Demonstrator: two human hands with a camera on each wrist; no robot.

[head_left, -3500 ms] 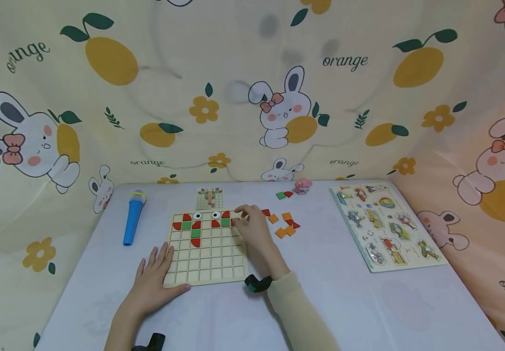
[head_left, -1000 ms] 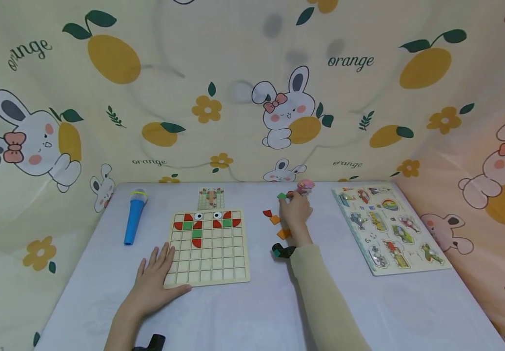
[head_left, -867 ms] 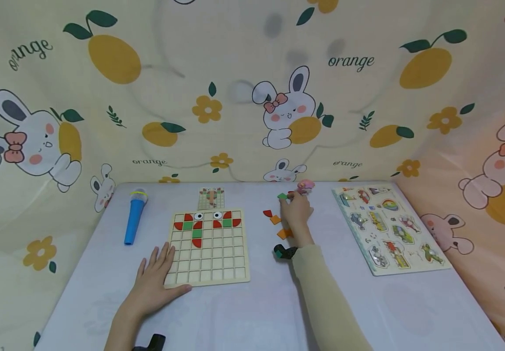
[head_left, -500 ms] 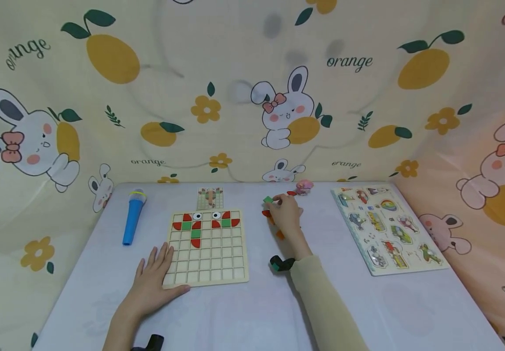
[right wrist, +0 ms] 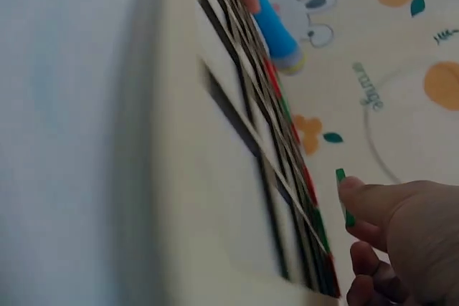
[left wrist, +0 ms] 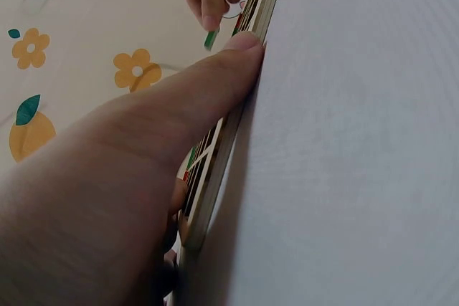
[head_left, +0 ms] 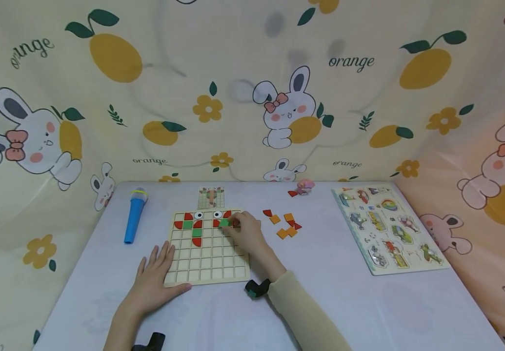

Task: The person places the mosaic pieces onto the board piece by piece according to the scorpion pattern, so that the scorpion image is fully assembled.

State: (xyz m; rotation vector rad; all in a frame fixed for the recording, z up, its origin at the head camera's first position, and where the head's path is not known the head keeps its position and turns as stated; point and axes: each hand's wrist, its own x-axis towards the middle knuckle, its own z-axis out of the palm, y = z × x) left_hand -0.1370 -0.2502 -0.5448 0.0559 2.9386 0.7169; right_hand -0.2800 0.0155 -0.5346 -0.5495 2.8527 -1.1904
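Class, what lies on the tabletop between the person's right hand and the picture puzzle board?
The head view shows loose orange tiles and red tiles on the white tabletop there.

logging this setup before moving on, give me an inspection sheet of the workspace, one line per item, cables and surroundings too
Surface: white-covered table, smooth where visible.
Job's things: grid board, partly filled; pattern card beyond it; orange squares and red pieces loose to its right.
Clutter: blue toy microphone at left; pink figure near the far edge; picture board at right.
Hands: left hand rests at the grid board's near left corner; right hand pinches a green piece above the board.
Cables: nothing seen.
Surroundings: printed backdrop behind the table.
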